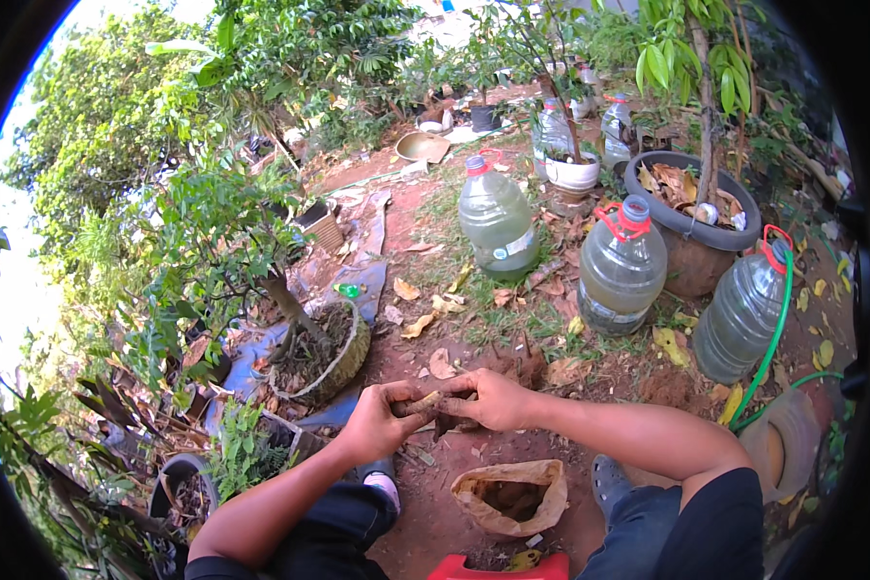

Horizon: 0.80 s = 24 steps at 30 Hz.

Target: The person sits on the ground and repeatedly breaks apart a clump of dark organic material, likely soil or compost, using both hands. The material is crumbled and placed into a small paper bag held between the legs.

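My left hand (380, 423) and my right hand (498, 400) meet in front of me, above the reddish soil. Between their fingertips is a small yellowish-brown piece (428, 399) of what may be plant matter. Darker brown material (449, 425) hangs under my right fingers; whether it belongs to the same piece I cannot tell. Fingers hide much of both. Below the hands, a brown paper bag (551, 500) stands with its mouth spread, and brown contents show inside. My shoes flank the bag.
A red plastic object (504, 569) lies nearest me. A potted bonsai-like tree (362, 355) stands left. Large water bottles (500, 232) with red handles, a green hose (772, 341) and a big grey planter (696, 254) are ahead and right. Dry leaves (419, 325) litter the ground.
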### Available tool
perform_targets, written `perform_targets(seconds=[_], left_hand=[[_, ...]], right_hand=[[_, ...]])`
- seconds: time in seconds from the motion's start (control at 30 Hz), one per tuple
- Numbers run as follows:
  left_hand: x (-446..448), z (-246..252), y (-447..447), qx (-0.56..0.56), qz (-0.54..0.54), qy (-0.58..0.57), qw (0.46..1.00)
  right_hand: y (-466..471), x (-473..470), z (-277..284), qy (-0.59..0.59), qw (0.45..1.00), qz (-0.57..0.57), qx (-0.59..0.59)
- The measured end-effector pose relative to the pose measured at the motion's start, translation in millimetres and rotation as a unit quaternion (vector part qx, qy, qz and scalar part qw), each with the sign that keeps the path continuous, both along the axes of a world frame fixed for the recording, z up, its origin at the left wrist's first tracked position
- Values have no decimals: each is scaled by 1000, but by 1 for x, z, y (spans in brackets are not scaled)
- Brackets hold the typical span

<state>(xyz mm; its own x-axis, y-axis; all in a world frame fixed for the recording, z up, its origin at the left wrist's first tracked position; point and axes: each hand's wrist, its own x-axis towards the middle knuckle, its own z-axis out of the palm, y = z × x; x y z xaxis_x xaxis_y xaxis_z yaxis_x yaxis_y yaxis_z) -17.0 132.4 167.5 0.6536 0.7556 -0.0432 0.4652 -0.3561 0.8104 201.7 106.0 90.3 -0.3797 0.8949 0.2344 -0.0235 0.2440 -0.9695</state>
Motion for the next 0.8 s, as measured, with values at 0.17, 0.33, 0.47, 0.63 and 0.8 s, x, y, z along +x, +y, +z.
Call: perform_targets(seconds=[0.17,0.33,0.47,0.63,0.8], left_hand=[[3,2,-2,-71,74,20,995],[1,-1,1,-4,61,55,997],[0,-8,5,-9,60,-21,998],[0,-10,4,31,45,-47,997],[2,-8,2,45,43,-49,997]], right_hand=[[4,1,-6,3,998,-60,-18],[0,0,1,48,982,-168,-73],[-2,4,7,-24,983,-167,-65],[-8,5,12,-49,993,-106,-14],[-18,5,17,-59,995,-79,-19]])
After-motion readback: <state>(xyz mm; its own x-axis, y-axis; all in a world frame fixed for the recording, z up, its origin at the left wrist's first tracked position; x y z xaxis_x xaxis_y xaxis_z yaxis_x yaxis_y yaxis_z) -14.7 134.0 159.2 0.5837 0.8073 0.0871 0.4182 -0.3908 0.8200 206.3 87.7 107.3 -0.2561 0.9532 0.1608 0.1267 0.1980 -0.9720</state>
